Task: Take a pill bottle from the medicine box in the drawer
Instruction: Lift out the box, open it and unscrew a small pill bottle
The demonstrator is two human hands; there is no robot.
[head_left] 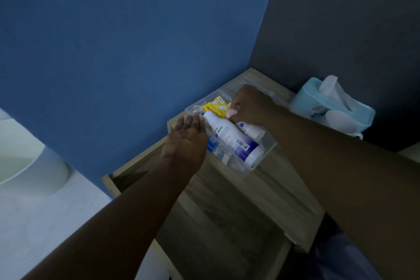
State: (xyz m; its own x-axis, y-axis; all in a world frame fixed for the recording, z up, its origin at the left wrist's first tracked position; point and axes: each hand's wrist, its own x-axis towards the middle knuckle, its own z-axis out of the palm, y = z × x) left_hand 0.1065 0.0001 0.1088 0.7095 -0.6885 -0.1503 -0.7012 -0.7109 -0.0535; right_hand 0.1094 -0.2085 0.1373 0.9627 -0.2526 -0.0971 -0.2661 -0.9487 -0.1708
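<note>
Medicine box holds 2 white bottles.

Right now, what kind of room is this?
Probably a bedroom or another room at home: a wooden bedside cabinet in a blue-walled corner, a tissue box on top, and a clear medicine box.

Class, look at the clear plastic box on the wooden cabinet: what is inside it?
The clear box holds a large white bottle lying on its side, a yellow packet and a smaller white bottle. The left hand and right hand cover the rest.
</note>
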